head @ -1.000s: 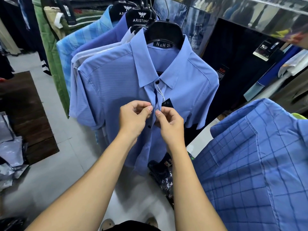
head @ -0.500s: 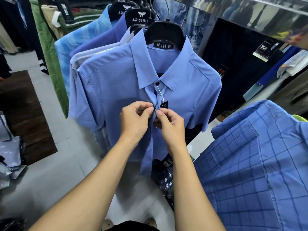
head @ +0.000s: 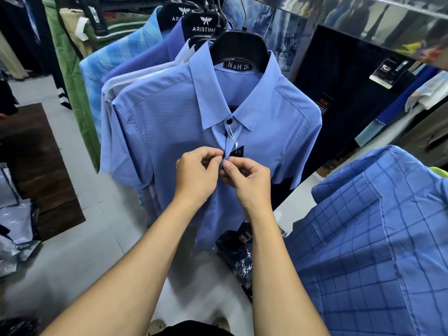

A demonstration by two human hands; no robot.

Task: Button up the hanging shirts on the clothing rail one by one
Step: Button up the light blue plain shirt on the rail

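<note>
Subject: light-blue short-sleeved shirt (head: 169, 132) on a black hanger (head: 240, 48) marked "N&H 2XL", frontmost of the shirts hanging on the rail. Collar button (head: 229, 121) is fastened.

Hands: left hand (head: 196, 177) and right hand (head: 249, 184) meet at the placket (head: 226, 144), a little below the collar. Both are narrowly closed, each pinching one front edge between thumb and forefinger, with the thumb tips touching or nearly so. The button they are working is hidden under the fingertips.

Change over the last second: the hands stay at the same level on the shirt, but the dark gap that showed between the two front edges is reduced to a thin line under the collar. The fingertips, slightly apart before, are now pressed together. The black hang tag (head: 237, 151) on its white string lies just above the right thumb, touching the placket.

Reading: the second button is probably being pushed through its hole. Whether it is fully seated cannot be told from this view.

Remaining: the front below the hands is mostly covered by the forearms, so its lower buttons are unconfirmed and are assumed to be open. The shirts behind (head: 135, 66) are not checked. A blue checked shirt (head: 363, 238) hangs close by on the right, apart from the hands.

Risk: the tag string sits close to the buttonhole and could get caught in the closure.
</note>
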